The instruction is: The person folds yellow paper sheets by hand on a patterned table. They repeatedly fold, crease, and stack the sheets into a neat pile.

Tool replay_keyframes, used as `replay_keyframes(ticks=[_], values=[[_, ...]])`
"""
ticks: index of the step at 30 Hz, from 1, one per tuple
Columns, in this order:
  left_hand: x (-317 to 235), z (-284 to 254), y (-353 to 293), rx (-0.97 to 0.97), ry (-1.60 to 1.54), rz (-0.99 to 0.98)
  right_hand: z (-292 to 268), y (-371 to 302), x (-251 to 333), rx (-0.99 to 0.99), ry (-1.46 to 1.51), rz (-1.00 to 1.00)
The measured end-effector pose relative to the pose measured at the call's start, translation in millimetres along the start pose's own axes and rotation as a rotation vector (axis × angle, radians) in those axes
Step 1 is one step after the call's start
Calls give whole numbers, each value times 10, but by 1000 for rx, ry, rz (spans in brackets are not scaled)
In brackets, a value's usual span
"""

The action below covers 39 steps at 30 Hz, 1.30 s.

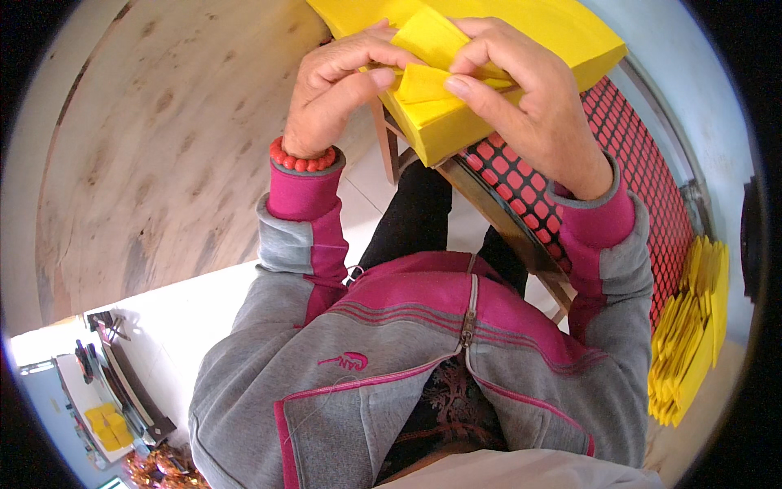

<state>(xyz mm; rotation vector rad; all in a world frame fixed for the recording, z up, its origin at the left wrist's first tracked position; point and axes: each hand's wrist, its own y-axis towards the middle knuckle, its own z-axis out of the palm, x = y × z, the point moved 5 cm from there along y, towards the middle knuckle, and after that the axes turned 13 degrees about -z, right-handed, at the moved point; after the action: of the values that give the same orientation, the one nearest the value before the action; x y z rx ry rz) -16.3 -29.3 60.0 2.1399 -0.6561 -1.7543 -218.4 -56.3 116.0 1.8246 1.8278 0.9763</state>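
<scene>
A small folded piece of yellow, felt-like cloth (436,39) is between my two hands. It lies over a larger yellow block (562,45), which looks like a stack of the same material. My right hand (529,98) pinches the near fold between thumb and forefinger. From the other side, my left hand (330,90) grips the cloth's left edge with its thumb and fingers close together. My fingers hide part of the folds. A red bead bracelet (303,161) circles my left wrist.
Under the yellow block is a wooden-edged surface (513,216) with a red and black patterned cover (643,138). A pile of folded yellow pieces (688,334) sits at the right. To the left stands a large wooden board (163,163). More yellow pieces (108,426) lie at the lower left.
</scene>
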Motion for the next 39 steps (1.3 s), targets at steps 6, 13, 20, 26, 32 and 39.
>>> replay_keyframes(ticks=[6, 13, 20, 26, 32, 39], values=[[216, -172, -81, -118, -15, -124, -197, 1, 53, -240, -1, -229], [2, 28, 11, -49, 57, 72, 73, -1008, 927, 56, 267, 230], [57, -14, 30, -49, 75, 158, 992, -2505, 403, 262, 70, 860], [239, -212, 58, -122, 0, -43, 954, -3009, -29, 16, -608, 703], [33, -50, 14, -71, 167, -94, 1017, -3174, -289, -120, -735, 733], [-140, 85, 67, -17, 112, -49, 1115, -3311, -369, 110, -906, 835]])
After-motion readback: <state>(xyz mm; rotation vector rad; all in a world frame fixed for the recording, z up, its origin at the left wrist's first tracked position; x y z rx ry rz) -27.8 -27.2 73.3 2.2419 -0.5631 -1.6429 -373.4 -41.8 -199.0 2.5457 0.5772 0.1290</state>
